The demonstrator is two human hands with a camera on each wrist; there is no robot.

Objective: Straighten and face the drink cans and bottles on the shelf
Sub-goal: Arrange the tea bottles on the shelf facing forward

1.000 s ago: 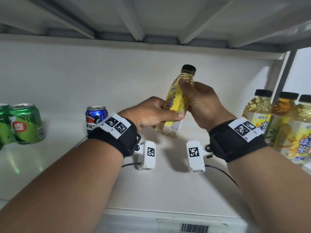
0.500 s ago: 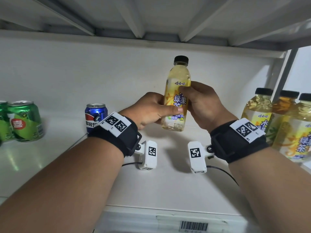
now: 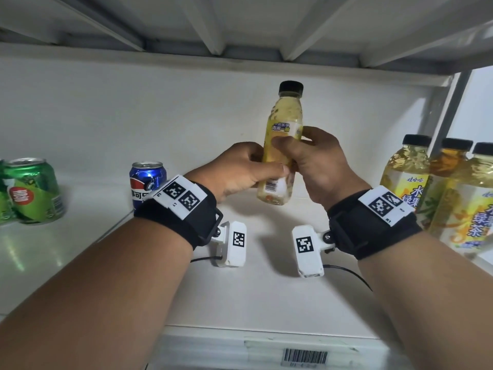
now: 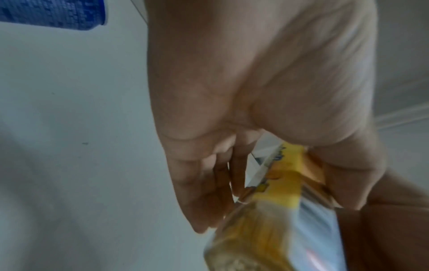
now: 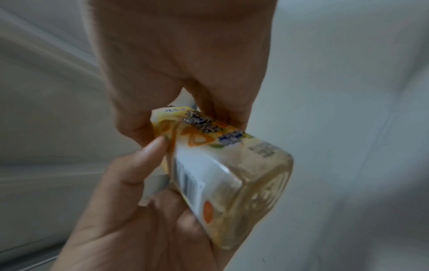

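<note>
Bottle (image 3: pixel 282 145): barcode toward me; left hand (image 3: pixel 240 172) and right hand (image 3: pixel 317 166) pinch it; rotate label frontward, stand upright.

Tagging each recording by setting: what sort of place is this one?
Most likely a shop's drinks shelf, or a mock-up of one. A white metal shelf carries green cans, a Pepsi can and tea bottles, and a barcode tag sits on its front edge.

The clear plastic tea bottle (image 3: pixel 283 145) holds pale yellow liquid under a black cap, with a yellow-and-white label. The round metal Pepsi can (image 3: pixel 146 180) is blue; the two aluminium cans (image 3: pixel 29 190) are green with a red spot.
</note>
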